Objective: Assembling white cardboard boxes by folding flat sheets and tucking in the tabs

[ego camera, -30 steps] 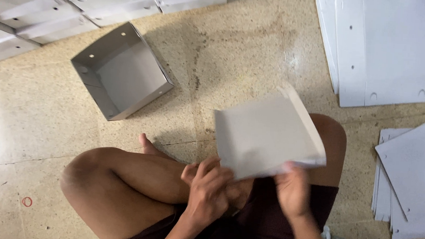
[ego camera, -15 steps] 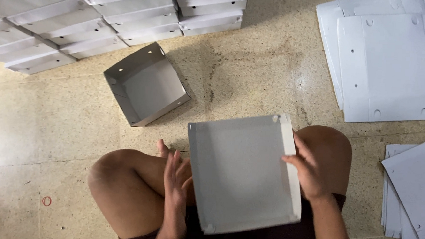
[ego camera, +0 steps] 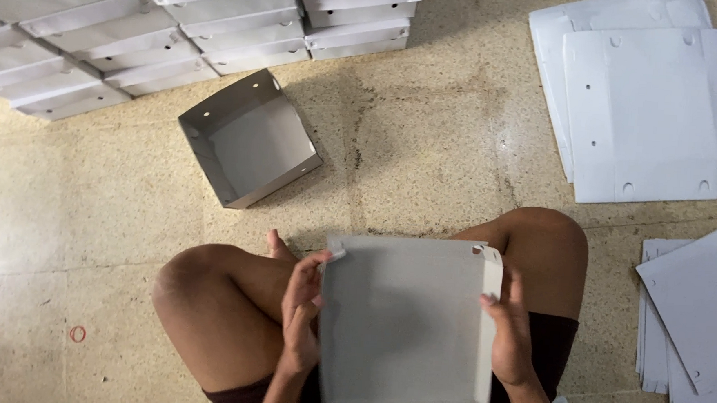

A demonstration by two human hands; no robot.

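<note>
Seated on the floor, a person's left hand and right hand each grasp the half-folded grey box; pressing both side walls squarely should seat its corners

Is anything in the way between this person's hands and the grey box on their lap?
Nothing visible: the left hand and right hand already grip the half-folded box by its side walls.
</note>
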